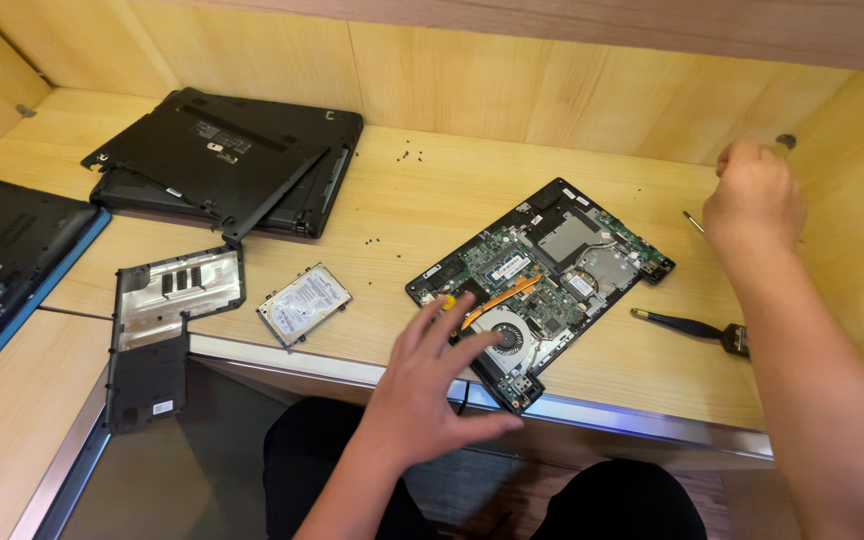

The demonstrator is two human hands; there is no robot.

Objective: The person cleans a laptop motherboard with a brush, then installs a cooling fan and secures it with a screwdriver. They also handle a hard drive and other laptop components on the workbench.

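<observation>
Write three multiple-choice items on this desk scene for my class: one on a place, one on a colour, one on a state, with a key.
1. Where does the hard drive lie?
A. left of the open laptop base
B. on top of the fan
C. at the far right edge of the desk

2. What colour is the fan housing?
A. red
B. silver-grey
C. green

3. What is the right hand doing?
A. lying flat on the desk
B. closed round a thin tool
C. pressing the hard drive

Key:
1 A, the drive lies on the desk between the loose cover panel and the laptop base.
2 B, the round fan sits in pale metal near the front corner of the base.
3 B, the fist is raised, with a thin metal tip sticking out of it; the left hand spreads open over the fan.
</observation>
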